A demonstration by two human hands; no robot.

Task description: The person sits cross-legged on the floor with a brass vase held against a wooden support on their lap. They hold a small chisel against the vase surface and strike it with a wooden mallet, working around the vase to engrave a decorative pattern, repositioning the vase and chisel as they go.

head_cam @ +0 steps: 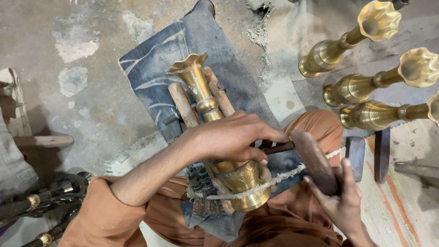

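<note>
The brass vase (219,137) lies on its side in a wooden cradle (185,106), lashed by a cord (274,179) — so it seems held from rolling; denim cloth (157,64) pads beneath. The left hand (233,137) is closed over the vase's middle, pinching a thin dark tool (280,147) against the brass; the right hand (340,201), fingers wrapped, grips a mallet (313,160) just beside that tool. Beyond the right hand stand three more vases (352,87) — mouths look empty.

Chisel tip (274,148) hidden — hammer (315,162) blurred.
</note>
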